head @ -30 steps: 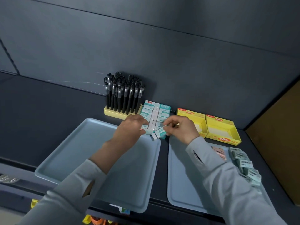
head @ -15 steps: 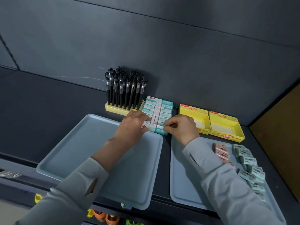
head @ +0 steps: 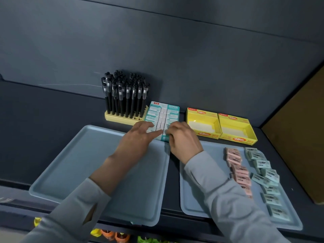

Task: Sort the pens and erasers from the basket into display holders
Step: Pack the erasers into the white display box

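**Loose eraser now sits in the front row of the box**

Both hands have moved up to the front edge of the eraser box (head: 164, 113). The small eraser (head: 165, 136) that was out in front of it a second ago is now down in the front row. The left hand (head: 140, 137) lies flat with straight fingers and presses on the front erasers. The right hand (head: 184, 139) has curled fingers at the front right corner, on that small eraser. I cannot tell if it pinches the eraser or only pushes it.

The box stands just beside the pen holder (head: 122, 118), which is full of black pens (head: 126, 95). Two yellow boxes (head: 203, 125) stand on its other side, with their white bottoms showing. Pink erasers (head: 235, 160) and green erasers (head: 264, 174) lie in rows on the right tray (head: 192, 199), so I think a lot of sorting is left.

What could go wrong? The front row looks tight. If the right hand pushes too hard, the small eraser may tip up or pop out, and the ones next to it may lift too. If the left hand lets go too soon, the box may slide back and bump the pen holder, and pens could lean or fall. The right sleeve (head: 219, 190) hangs near the pink erasers. It could knock them out of their row when the arm swings over to fetch more.
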